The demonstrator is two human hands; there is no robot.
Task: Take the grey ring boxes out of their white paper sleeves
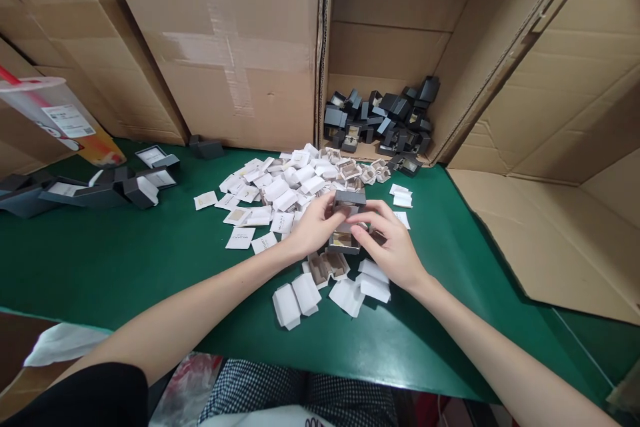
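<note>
The small dark box (344, 242) is open, one half beyond the other; the nearer looks yellowish inside; white inserts (285, 188) lie heaped beyond.

Table top (435, 353): green, smooth, with a soft sheen under the light. Dark box (350, 199) at the hands: apparently card or board, matt outside. Piled inserts (287, 188): thin white card, smooth and matt; the opened insert (327, 268) shows bare, dull brown board. Large carton (280, 60): matt brown corrugated cardboard, carrying glossy clear tape (227, 40). Drink cup (94, 145): translucent, smooth plastic, with a white paper-like label (69, 121). Sleeve (95, 390): matt black cloth. Trousers (257, 387): checked woven-looking cloth.
</note>
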